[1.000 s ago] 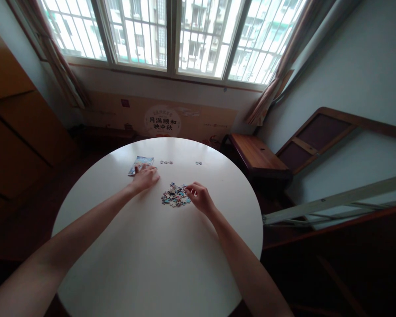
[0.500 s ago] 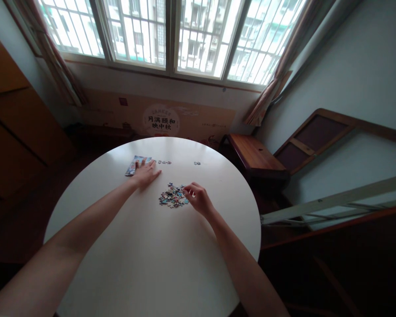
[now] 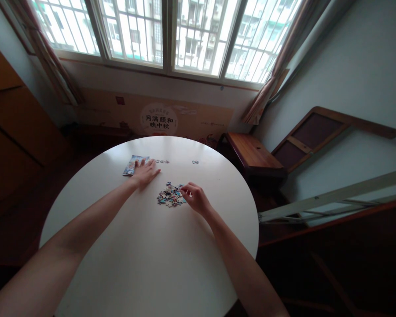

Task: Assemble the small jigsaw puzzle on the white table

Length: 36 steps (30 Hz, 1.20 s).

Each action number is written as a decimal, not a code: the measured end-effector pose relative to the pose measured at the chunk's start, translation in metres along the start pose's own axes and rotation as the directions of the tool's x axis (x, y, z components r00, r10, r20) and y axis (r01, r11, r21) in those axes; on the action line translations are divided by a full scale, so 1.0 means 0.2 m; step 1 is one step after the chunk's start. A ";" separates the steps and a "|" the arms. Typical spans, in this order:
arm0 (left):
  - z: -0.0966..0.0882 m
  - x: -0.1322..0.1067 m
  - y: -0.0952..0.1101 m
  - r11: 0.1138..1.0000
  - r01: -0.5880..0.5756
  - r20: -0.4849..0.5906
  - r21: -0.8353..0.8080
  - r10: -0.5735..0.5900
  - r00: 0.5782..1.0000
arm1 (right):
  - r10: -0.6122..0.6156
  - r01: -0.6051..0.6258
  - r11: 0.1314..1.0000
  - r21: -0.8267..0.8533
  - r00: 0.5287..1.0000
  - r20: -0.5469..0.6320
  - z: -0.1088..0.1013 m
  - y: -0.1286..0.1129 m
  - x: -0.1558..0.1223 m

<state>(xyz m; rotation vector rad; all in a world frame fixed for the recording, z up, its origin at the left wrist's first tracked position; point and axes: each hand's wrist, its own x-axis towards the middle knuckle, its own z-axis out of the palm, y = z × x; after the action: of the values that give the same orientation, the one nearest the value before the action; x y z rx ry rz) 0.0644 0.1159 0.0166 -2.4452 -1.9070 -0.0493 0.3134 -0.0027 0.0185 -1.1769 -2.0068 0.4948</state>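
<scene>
A heap of small coloured puzzle pieces (image 3: pixel 169 196) lies near the middle of a round white table (image 3: pixel 145 259). My right hand (image 3: pixel 195 198) rests at the heap's right edge, fingers curled in a pinch at the pieces; what it holds is too small to make out. My left hand (image 3: pixel 144 172) lies flat with fingers stretched out, partly over a small printed picture card (image 3: pixel 131 164) at the far left. A short row of joined pieces (image 3: pixel 162 161) and a lone cluster (image 3: pixel 195 162) lie further back.
A wooden bench (image 3: pixel 252 154) stands beyond the table at the right. A framed wooden panel (image 3: pixel 312 134) leans on the right wall. A cardboard sheet with printed characters (image 3: pixel 158 119) stands under the barred window. A wooden cabinet (image 3: pixel 16 132) is at the left.
My left hand's fingers have flattened and spread on the table by the card. The right hand stays pinched at the heap. The view has shifted slightly.
</scene>
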 end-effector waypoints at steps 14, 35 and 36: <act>0.01 0.01 -0.01 1.000 0.013 -0.055 0.010 -0.013 0.998 | -0.009 0.009 1.000 0.003 1.000 0.004 0.00 0.00 0.00; -0.01 -0.04 0.00 0.997 -0.037 -0.223 -0.063 0.022 0.975 | 0.072 -0.074 0.996 -0.056 0.997 -0.031 -0.02 -0.02 0.00; -0.02 -0.06 0.01 0.996 -0.055 -0.259 -0.075 0.034 0.965 | 0.093 -0.096 0.993 -0.065 0.994 -0.050 -0.02 -0.02 0.01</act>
<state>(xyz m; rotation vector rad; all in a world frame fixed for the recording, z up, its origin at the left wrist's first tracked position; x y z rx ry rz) 0.0643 0.1038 0.0196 -2.3894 -1.7715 -0.4300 0.3136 -0.0035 0.0237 -1.3177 -1.9484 0.4449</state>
